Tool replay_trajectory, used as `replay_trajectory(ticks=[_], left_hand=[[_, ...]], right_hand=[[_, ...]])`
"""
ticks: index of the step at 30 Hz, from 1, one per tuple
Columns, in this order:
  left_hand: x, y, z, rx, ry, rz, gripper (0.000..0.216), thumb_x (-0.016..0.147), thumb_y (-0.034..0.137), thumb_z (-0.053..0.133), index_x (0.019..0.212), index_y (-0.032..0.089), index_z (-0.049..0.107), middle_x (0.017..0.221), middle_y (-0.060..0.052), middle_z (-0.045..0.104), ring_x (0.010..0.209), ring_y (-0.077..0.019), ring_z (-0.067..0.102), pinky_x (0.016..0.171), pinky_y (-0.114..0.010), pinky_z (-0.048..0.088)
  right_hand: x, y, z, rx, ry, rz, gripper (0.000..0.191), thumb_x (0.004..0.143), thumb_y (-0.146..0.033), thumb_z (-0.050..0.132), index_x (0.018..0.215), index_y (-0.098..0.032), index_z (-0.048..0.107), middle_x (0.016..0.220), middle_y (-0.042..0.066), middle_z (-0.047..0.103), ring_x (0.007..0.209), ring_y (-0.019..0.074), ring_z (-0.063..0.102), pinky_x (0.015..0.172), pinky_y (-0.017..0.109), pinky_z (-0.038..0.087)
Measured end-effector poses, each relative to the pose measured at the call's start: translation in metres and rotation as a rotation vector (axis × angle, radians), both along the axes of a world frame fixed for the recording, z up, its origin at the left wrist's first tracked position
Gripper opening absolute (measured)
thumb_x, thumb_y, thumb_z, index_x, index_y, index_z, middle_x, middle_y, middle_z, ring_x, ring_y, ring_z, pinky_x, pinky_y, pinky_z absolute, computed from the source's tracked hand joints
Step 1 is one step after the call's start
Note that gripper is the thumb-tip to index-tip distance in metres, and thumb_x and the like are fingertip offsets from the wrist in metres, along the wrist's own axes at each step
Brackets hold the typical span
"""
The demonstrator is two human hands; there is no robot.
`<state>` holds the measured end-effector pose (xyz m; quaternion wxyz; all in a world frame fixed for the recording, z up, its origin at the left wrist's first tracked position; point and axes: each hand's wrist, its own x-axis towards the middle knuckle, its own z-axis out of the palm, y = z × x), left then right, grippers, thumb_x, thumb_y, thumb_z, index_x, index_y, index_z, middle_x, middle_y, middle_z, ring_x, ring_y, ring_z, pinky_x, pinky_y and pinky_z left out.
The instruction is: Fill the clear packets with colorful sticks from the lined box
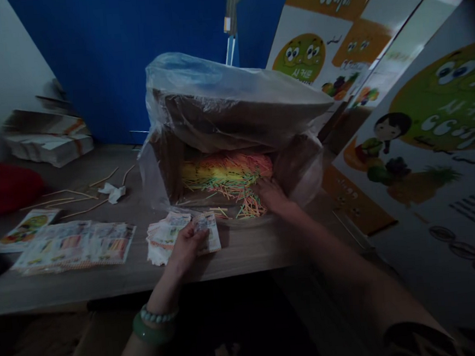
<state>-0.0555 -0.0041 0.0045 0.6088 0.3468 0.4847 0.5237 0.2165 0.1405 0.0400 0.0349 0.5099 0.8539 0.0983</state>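
My left hand is closed on a small printed packet, thumb on top, at the table's front. Under and beside it lies a loose pile of similar packets. My right hand reaches into the open mouth of a carton lined with a clear plastic bag. Its fingers are stretched out and touch thin coloured sticks spilled at the carton's front; the fingertips are partly lost among them. Behind, a thick layer of pink, orange, yellow and green sticks fills the carton's floor.
Filled packets lie in an overlapping row at left on the table. Beyond them are tan strips, a crumpled white scrap, a red cloth-like item and stacked flat cartons. Tall printed boxes stand close at right.
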Motion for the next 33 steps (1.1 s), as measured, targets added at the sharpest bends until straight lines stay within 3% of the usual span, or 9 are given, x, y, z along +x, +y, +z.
replay_trajectory(ticks=[6,12,16,20,22,25,28,30,33], left_hand=[[0.002,0.0,-0.002,0.0,0.048,-0.02,0.033,0.06,0.035,0.08,0.085,0.016,0.07,0.074,-0.001,0.07,0.063,-0.0145,0.06,0.061,-0.025,0.047],[-0.011,-0.005,-0.003,0.027,0.045,0.067,0.025,0.063,0.034,0.079,0.078,0.017,0.068,0.072,0.0,0.069,0.062,-0.0139,0.059,0.061,-0.025,0.047],[-0.01,-0.007,0.003,0.015,0.045,0.069,0.026,0.063,0.035,0.08,0.077,0.016,0.07,0.069,0.0,0.068,0.062,-0.0138,0.059,0.06,-0.024,0.046],[-0.006,-0.009,0.008,0.0,0.006,0.098,0.028,0.061,0.037,0.08,0.077,0.016,0.069,0.068,0.0,0.068,0.061,-0.0139,0.058,0.06,-0.025,0.046],[-0.006,-0.011,0.007,0.014,0.013,0.117,0.027,0.062,0.037,0.079,0.077,0.017,0.068,0.07,0.001,0.068,0.062,-0.0146,0.058,0.062,-0.026,0.047],[-0.008,-0.012,0.007,0.072,0.136,0.116,0.022,0.069,0.038,0.073,0.074,0.017,0.067,0.071,-0.001,0.067,0.071,-0.0188,0.063,0.069,-0.031,0.051],[-0.01,-0.002,0.012,0.301,0.423,0.116,0.011,0.077,0.029,0.065,0.076,0.019,0.069,0.092,-0.008,0.073,0.108,-0.027,0.063,0.094,-0.041,0.049],[-0.009,0.012,0.017,0.504,0.648,0.066,0.008,0.079,0.02,0.063,0.08,0.02,0.071,0.123,-0.011,0.068,0.134,-0.0286,0.048,0.111,-0.046,0.038],[-0.004,0.039,0.021,0.675,0.83,-0.088,0.014,0.08,0.013,0.06,0.085,0.019,0.072,0.144,-0.013,0.055,0.141,-0.0295,0.041,0.116,-0.048,0.032]], right_hand=[[-0.005,0.02,-0.007,0.029,0.0,0.114,0.036,0.093,-0.007,0.036,0.113,-0.01,0.066,0.124,0.02,0.06,0.126,0.0321,0.044,0.106,0.049,0.026],[-0.013,0.026,-0.002,0.08,0.133,-0.075,0.041,0.089,-0.004,0.034,0.118,-0.006,0.063,0.12,0.022,0.063,0.119,0.0312,0.051,0.111,0.047,0.024],[-0.033,0.017,0.002,-0.016,0.567,-0.251,0.035,0.087,-0.017,0.042,0.114,-0.013,0.064,0.109,0.015,0.068,0.107,0.0283,0.058,0.097,0.04,0.04],[-0.068,-0.01,-0.012,-0.393,1.195,-0.135,0.023,0.08,-0.032,0.046,0.082,-0.019,0.065,0.081,0.003,0.066,0.078,0.0186,0.059,0.075,0.03,0.047],[-0.086,-0.024,-0.024,-0.475,1.325,-0.096,0.019,0.075,-0.033,0.048,0.067,-0.02,0.058,0.072,0.0,0.061,0.072,0.016,0.056,0.07,0.027,0.045],[-0.105,-0.038,-0.038,-0.488,1.328,-0.117,0.012,0.07,-0.03,0.049,0.065,-0.021,0.054,0.067,-0.003,0.056,0.071,0.0154,0.053,0.071,0.026,0.044],[-0.115,-0.045,-0.047,-0.522,1.306,-0.067,0.014,0.073,-0.028,0.051,0.08,-0.021,0.061,0.079,-0.001,0.064,0.081,0.0177,0.058,0.079,0.029,0.047],[-0.117,-0.046,-0.05,-0.544,1.336,0.046,0.023,0.077,-0.03,0.053,0.095,-0.022,0.064,0.098,0.002,0.069,0.096,0.0197,0.06,0.09,0.033,0.047],[-0.117,-0.047,-0.05,-0.567,1.363,0.146,0.033,0.078,-0.029,0.056,0.11,-0.023,0.064,0.116,0.005,0.068,0.111,0.0212,0.058,0.099,0.036,0.044]])
